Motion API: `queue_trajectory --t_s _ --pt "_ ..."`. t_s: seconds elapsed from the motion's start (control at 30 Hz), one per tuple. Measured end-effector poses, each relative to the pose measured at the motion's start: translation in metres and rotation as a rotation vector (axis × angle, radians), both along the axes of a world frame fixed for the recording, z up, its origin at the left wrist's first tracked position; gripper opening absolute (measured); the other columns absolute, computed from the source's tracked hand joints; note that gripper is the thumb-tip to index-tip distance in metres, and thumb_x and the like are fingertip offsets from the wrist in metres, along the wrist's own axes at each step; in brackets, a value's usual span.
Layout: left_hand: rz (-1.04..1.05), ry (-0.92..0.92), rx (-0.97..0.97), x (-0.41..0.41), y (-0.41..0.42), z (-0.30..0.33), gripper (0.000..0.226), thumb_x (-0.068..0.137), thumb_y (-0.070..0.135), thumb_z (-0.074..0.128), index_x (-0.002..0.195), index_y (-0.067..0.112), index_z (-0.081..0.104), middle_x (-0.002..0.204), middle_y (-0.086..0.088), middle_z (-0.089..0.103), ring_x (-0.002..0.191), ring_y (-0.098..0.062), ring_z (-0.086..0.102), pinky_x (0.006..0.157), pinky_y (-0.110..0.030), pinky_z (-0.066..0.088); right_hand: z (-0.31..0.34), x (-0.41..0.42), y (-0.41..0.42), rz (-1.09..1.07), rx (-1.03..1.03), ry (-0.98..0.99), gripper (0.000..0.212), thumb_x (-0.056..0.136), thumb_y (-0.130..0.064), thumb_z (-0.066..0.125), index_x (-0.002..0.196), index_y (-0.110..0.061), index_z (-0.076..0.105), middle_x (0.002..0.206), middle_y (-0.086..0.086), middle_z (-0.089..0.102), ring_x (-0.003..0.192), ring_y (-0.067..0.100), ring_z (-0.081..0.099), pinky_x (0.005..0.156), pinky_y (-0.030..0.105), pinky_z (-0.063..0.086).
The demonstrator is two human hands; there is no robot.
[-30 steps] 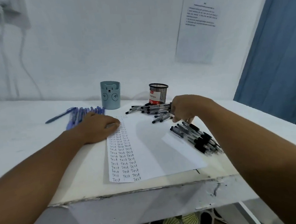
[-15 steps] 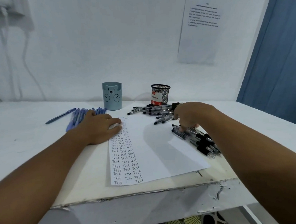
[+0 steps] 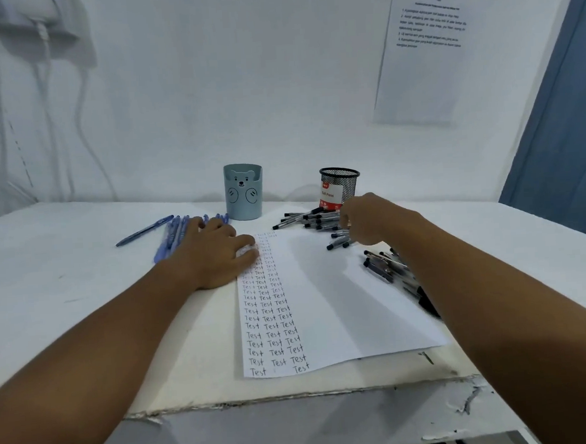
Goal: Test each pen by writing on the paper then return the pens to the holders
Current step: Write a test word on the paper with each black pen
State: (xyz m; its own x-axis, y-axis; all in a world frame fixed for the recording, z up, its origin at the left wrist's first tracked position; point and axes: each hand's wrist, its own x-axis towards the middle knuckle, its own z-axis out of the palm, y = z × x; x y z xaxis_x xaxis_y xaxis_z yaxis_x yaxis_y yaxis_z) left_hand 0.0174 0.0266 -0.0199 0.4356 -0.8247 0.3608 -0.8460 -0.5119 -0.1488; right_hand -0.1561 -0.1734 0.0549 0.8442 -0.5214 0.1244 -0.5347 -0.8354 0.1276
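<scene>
The right hand (image 3: 370,218) has been moved from the near pile to the loose black-capped pens (image 3: 313,219) beside the black mesh holder (image 3: 339,186) (grip hidden, cannot be told). The white paper (image 3: 323,299) is pressed flat by the left hand (image 3: 218,257); another test is likely.

Printed notice (image 3: 421,49) taped on white wall (image 3: 208,89); blue curtain (image 3: 566,109) at right; cables (image 3: 48,109), maybe charger, upper left.

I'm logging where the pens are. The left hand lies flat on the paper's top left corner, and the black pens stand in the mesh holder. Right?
Not quite. In the head view the black pens lie loose on the table in front of the mesh holder, not in it. The left hand does lie flat on the paper.
</scene>
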Motion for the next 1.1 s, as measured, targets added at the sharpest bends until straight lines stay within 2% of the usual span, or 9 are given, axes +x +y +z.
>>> queue_trajectory --t_s 0.07,0.23,0.47,0.57,0.67,0.77,0.97,1.1 --pt "-0.006 -0.006 -0.028 -0.001 0.000 0.000 0.089 0.068 0.070 -0.005 0.125 0.040 0.055 0.127 0.007 0.054 0.126 -0.015 0.034 0.104 -0.040 0.013 -0.007 0.006 -0.002 0.002 -0.009 0.003 0.036 0.093 -0.003 0.053 0.128 -0.008 0.058 0.123 0.014 0.059 0.106 0.030 0.061 0.090 0.038 0.054" --pt "-0.023 -0.038 -0.039 0.001 -0.003 0.002 0.089 0.067 0.069 -0.001 0.122 0.037 0.060 0.135 0.004 0.048 0.129 -0.016 0.034 0.107 -0.041 0.016 -0.018 0.012 -0.009 0.001 -0.026 -0.007 0.034 0.090 0.002 0.049 0.121 -0.008 0.060 0.116 0.013 0.061 0.100 0.029 0.063 0.083 0.036 0.055" --pt "-0.113 -0.061 -0.052 0.000 -0.006 0.007 0.080 0.068 0.067 0.006 0.107 0.034 0.068 0.112 0.013 0.063 0.115 -0.013 0.046 0.100 -0.037 0.022 -0.020 0.012 -0.016 0.031 -0.030 -0.031 0.034 0.087 0.005 0.047 0.116 -0.006 0.060 0.114 0.014 0.061 0.099 0.031 0.063 0.079 0.035 0.053" --pt "-0.196 -0.016 -0.084 -0.001 -0.005 0.008 0.075 0.072 0.067 0.012 0.102 0.032 0.070 0.107 0.013 0.067 0.109 -0.010 0.050 0.098 -0.033 0.022 -0.019 0.011 -0.020 0.027 -0.031 -0.011 0.032 0.084 0.007 0.050 0.112 -0.004 0.063 0.108 0.014 0.064 0.094 0.030 0.065 0.081 0.038 0.058" --pt "-0.255 0.028 -0.091 -0.002 -0.004 0.008 0.070 0.073 0.068 0.017 0.097 0.030 0.071 0.099 0.012 0.069 0.098 -0.007 0.056 0.088 -0.028 0.020 -0.018 0.011 -0.022 0.025 -0.045 -0.001 0.031 0.083 0.007 0.057 0.111 -0.005 0.064 0.106 0.013 0.064 0.093 0.030 0.065 0.081 0.037 0.057" --pt "-0.278 0.066 -0.104 0.000 -0.003 0.007 0.069 0.073 0.067 0.019 0.097 0.029 0.072 0.097 0.012 0.070 0.094 -0.006 0.058 0.085 -0.026 0.019 -0.018 0.012 -0.023 0.024 -0.074 0.021 0.031 0.082 0.006 0.060 0.109 -0.007 0.066 0.105 0.012 0.065 0.091 0.030 0.066 0.077 0.035 0.056" --pt "-0.281 0.089 -0.113 0.003 -0.002 0.005 0.069 0.074 0.066 0.020 0.098 0.030 0.073 0.099 0.012 0.071 0.095 -0.008 0.060 0.093 -0.033 0.028 -0.021 0.012 -0.027 0.034 -0.134 0.066 0.027 0.083 0.000 0.061 0.104 -0.013 0.070 0.105 0.007 0.066 0.091 0.027 0.066 0.075 0.033 0.056" --pt "-0.274 0.095 -0.107 0.003 -0.002 0.006 0.071 0.072 0.068 0.019 0.101 0.030 0.072 0.102 0.013 0.070 0.096 -0.007 0.059 0.094 -0.033 0.026 -0.021 0.006 -0.030 0.086 -0.187 0.024 0.018 0.088 -0.001 0.055 0.095 -0.017 0.058 0.106 0.003 0.061 0.094 0.026 0.061 0.073 0.033 0.050"
